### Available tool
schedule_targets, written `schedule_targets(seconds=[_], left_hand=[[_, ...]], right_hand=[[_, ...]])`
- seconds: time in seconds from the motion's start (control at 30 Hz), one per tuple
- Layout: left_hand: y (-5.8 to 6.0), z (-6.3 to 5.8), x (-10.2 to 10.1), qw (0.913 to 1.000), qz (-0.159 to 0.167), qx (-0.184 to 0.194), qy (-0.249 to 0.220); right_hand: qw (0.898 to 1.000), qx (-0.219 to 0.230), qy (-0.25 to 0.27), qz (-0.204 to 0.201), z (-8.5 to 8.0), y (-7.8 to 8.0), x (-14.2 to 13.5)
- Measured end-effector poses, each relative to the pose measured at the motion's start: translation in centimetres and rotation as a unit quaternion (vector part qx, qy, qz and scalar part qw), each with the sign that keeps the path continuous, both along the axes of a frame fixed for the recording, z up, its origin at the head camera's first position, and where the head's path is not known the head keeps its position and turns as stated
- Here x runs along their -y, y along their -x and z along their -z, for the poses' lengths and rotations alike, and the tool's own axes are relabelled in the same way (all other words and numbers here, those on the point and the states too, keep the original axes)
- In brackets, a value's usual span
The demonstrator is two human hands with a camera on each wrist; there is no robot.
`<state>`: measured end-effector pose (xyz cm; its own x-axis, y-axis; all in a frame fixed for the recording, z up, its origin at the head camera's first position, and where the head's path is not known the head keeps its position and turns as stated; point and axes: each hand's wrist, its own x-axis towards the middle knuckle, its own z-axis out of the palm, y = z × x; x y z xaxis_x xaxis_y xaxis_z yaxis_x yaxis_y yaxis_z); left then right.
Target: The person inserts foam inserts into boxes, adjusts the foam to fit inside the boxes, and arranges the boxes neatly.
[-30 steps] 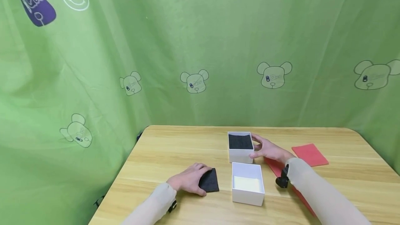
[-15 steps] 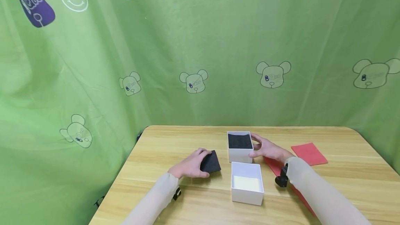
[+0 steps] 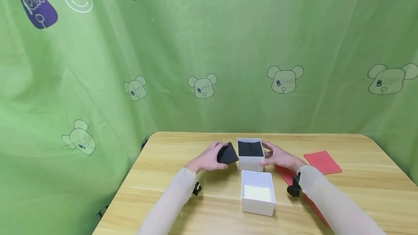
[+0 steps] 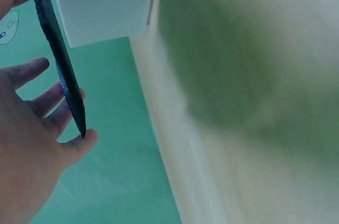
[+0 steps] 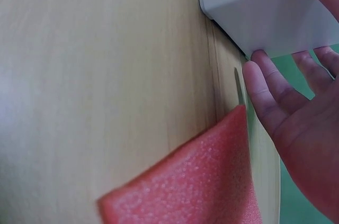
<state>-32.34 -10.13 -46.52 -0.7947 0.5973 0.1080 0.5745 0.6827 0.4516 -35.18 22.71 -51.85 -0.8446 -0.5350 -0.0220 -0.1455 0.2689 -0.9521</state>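
My left hand (image 3: pixel 207 159) grips a thin black foam square (image 3: pixel 228 154) by its opposite edges. In the left wrist view the foam square (image 4: pixel 61 60) is seen nearly edge-on, fingers spread along it, close to the white box (image 4: pixel 106 12). That same open-topped white box (image 3: pixel 250 164) stands toward the back of the table, with black foam (image 3: pixel 250 148) filling its top just below the rim. At its right side my right hand (image 3: pixel 281 157) holds it, thumb toward the front and fingers toward the back. The right wrist view shows fingertips at the box wall (image 5: pixel 265 17).
A second white box (image 3: pixel 258 207), open, with a pale yellowish base inside, stands in front of the first. A red foam square (image 3: pixel 322 162) lies at the right. Another red foam piece (image 3: pixel 285 174) lies partly hidden under my right forearm. A green curtain (image 3: pixel 241 64) hangs behind the table.
My left hand has lifted the black foam square off the table and carried it forward and right, to beside the filled box. The right hand and both boxes stay in place.
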Motion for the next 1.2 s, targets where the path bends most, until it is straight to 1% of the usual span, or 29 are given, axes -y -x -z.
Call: schedule_targets(seconds=[0.13, 0.23, 0.4, 0.53, 0.73, 0.9, 1.2], left_hand=[[0.8, -0.8, -1.5, 1.0000, -0.005, 0.006, 0.003], [1.3, -1.3, -2.7, 0.9999, -0.005, 0.004, 0.013], [2.1, -1.9, -4.5, 0.9995, 0.007, -0.019, 0.025], [2.6, -2.3, -5.9, 0.9985, 0.019, -0.030, 0.040], [3.1, -2.4, -7.5, 0.9966, 0.029, -0.042, 0.064], [3.3, -2.3, -8.3, 0.9957, 0.030, -0.034, 0.080], [3.6, -2.0, -9.2, 0.9950, 0.037, -0.025, 0.089]], right_hand=[[1.000, -0.003, 0.000, -0.001, 0.1, 0.1, 0.0], [1.000, 0.002, -0.002, 0.000, 0.1, 0.1, -0.1], [1.000, 0.003, 0.000, 0.000, 0.2, 0.2, -0.1], [1.000, 0.005, 0.001, 0.000, 0.1, 0.1, 0.0], [1.000, 0.006, -0.004, -0.002, 0.0, -0.1, -0.1], [1.000, 0.011, -0.005, -0.005, 0.0, -0.1, -0.1], [1.000, 0.009, 0.002, -0.009, 0.0, 0.0, -0.2]])
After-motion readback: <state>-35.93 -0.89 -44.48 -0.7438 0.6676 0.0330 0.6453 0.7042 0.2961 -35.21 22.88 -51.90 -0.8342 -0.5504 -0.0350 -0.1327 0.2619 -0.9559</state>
